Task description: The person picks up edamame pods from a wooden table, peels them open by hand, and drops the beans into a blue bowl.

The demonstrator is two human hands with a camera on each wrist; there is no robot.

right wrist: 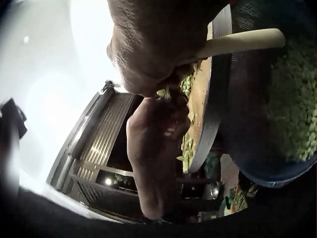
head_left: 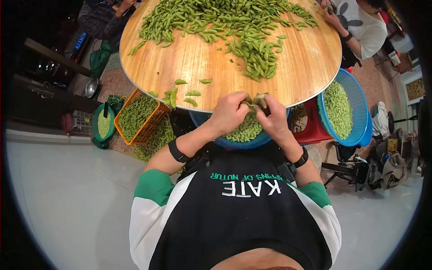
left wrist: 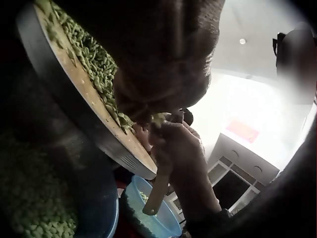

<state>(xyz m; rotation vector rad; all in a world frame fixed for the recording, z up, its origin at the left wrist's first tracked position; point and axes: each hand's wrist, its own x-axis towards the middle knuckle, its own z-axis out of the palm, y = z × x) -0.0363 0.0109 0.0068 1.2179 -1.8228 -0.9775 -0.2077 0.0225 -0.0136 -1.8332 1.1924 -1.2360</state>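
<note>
At the near edge of the round wooden table (head_left: 180, 81), my left hand (head_left: 230, 111) and right hand (head_left: 273, 120) meet fingertip to fingertip. My left hand pinches a green bean pod (left wrist: 157, 119) where they meet. Curled in my right hand is a pale-handled tool (right wrist: 247, 42); the handle sticks out below the palm, has a hole at its end, and its working end is hidden by the fingers. Right under both hands stands a blue basin (head_left: 243, 145) with shelled green beans (head_left: 245, 130). A few loose pods (head_left: 173, 96) lie left of my left hand.
A big heap of pods (head_left: 216, 18) covers the table's far side. To the left stands an orange crate (head_left: 148, 123) of pods, with a green-lined bin (head_left: 102, 123) beyond. A light-blue basket (head_left: 353, 85) of beans is at right. Two other people sit across the table.
</note>
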